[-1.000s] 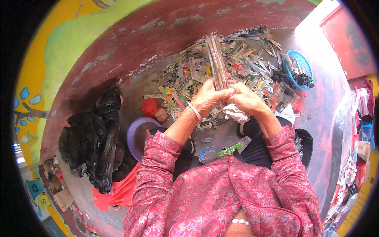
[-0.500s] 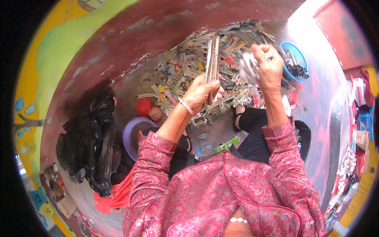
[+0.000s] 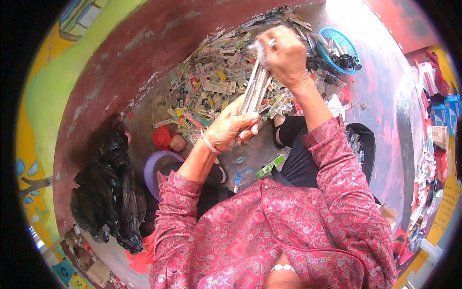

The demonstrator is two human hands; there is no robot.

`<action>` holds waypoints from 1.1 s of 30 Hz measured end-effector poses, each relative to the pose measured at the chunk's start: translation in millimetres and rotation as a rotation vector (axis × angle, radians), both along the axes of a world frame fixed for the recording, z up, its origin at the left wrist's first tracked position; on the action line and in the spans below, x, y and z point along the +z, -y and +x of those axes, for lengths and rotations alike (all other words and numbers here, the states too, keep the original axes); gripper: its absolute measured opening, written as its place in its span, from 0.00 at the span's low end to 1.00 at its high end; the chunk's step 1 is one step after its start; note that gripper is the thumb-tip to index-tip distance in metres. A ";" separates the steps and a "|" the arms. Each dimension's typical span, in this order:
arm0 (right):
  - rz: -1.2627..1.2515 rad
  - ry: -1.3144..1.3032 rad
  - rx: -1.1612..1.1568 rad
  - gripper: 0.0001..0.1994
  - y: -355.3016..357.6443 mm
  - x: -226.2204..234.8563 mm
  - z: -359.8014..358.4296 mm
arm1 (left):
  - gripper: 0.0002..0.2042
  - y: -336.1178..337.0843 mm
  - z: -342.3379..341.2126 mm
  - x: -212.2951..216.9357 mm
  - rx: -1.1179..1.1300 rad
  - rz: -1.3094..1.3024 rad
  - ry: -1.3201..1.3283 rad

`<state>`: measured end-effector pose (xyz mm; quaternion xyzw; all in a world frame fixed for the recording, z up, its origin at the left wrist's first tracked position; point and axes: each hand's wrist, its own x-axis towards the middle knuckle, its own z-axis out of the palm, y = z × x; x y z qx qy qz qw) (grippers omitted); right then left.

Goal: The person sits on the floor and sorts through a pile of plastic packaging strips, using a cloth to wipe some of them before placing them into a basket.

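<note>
Black plastic bags [image 3: 108,192] lie heaped at the far left against the red-brown wall; a purple basin [image 3: 153,169] sits just right of them, near the person's knee. Left hand [image 3: 226,127] is closed around the lower end of a bundle of long flat strips [image 3: 255,86], fingers pressed together on it. Right hand [image 3: 284,55] pinches the bundle's upper end, fingertips closed. The bundle is held above a large loose pile of mixed strips and wrappers [image 3: 211,86] on the floor. Judgement: one bundle is gathered; most of the pile remains unsorted. A blue basket [image 3: 347,39] at far right holds dark items.
</note>
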<state>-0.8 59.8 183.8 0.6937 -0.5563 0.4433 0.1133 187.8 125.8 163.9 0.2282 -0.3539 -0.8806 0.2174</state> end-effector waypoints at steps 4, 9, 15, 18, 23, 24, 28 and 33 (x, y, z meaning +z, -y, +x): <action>-0.050 0.271 -0.326 0.09 13.7 5.7 -43.2 | 0.25 3.9 -0.9 -5.5 0.018 0.128 -0.082; 0.064 0.202 0.390 0.06 -30.9 -0.2 21.9 | 0.22 8.5 5.4 -20.9 0.042 0.197 -0.047; -0.157 -0.160 0.022 0.07 -11.5 4.5 -2.1 | 0.25 -2.5 4.2 3.2 -0.011 0.004 -0.003; 0.018 -0.078 -0.375 0.10 9.1 -5.8 -31.5 | 0.27 -5.1 5.4 6.8 -0.099 0.020 -0.115; 0.397 1.474 0.202 0.12 11.6 -16.8 -52.9 | 0.29 2.2 8.1 -4.2 -0.052 0.232 -0.372; 0.481 1.662 0.205 0.12 4.0 -11.5 -46.2 | 0.29 0.9 9.2 -3.4 -0.050 0.261 -0.399; 1.027 1.876 0.631 0.21 -9.0 -18.6 -32.6 | 0.29 0.0 11.6 -0.2 -0.031 0.364 -0.512; 1.174 1.600 0.927 0.33 -34.9 -5.6 1.4 | 0.26 0.7 7.9 -2.3 -0.044 0.350 -0.479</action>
